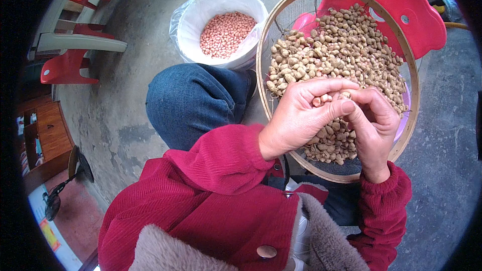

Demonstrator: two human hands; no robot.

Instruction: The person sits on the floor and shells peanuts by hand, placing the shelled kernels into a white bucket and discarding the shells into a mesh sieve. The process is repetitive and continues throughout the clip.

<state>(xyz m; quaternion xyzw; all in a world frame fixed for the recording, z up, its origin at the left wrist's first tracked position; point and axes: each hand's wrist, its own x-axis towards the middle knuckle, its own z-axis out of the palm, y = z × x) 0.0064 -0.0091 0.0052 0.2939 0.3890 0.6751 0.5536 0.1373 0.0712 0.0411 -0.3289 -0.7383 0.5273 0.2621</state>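
Observation:
My left hand is cupped around several shelled peanuts, above a round wooden-rimmed mesh sieve. At its fingertips is a peanut pod, which my right hand also pinches between thumb and fingers. The two hands meet there. Beneath them, unshelled peanuts are heaped across the sieve. Beyond my left forearm, a bucket lined with a clear plastic bag holds a pile of pinkish shelled peanuts.
A red plastic stool is partly under the sieve's far side. My bent knee in jeans is beside the bucket. More red stools and a wooden cabinet stand at the left. Sunglasses lie at lower left.

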